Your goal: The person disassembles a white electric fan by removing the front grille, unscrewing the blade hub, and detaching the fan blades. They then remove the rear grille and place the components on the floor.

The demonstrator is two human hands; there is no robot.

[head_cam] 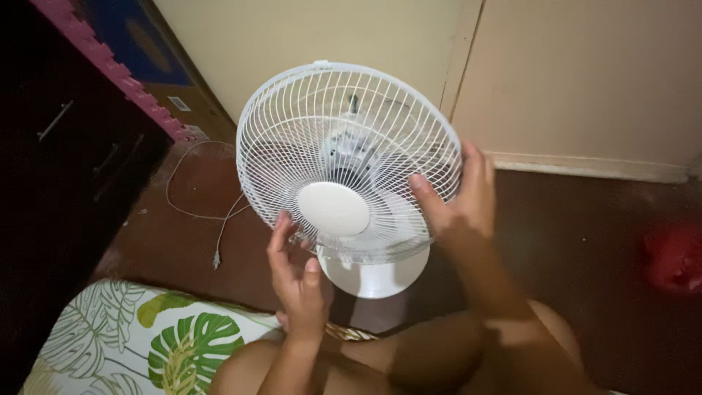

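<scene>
While we look down from above, the white fan [349,164] stands on its round base [374,274] on the dark red floor [570,241], just in front of our knees, with its wire cage tilted up toward us. Our right hand [459,199] grips the right rim of the cage, thumb lying across the front wires and fingers wrapped behind. Our left hand [296,274] is half open under the lower left edge, fingertips touching the wires near the round centre cap [333,208] and holding nothing firmly.

To handle the cage well, we judge that the right hand should keep the rim steady while the left works along the edge, pressing on the rim rather than on the thin wires, which look easy to bend. The base is light-looking and could tip, so a downward hold helps.

Around us, the fan's cord [191,212] trails loose over the floor to the left, its plug [216,260] lying free, close enough to snag. A leaf-print cushion [146,340] lies beside our left knee, a dark cabinet [66,146] stands further left, and a blurred red thing [673,256] sits well apart on the right. The cream wall [585,73] is near behind the fan.
</scene>
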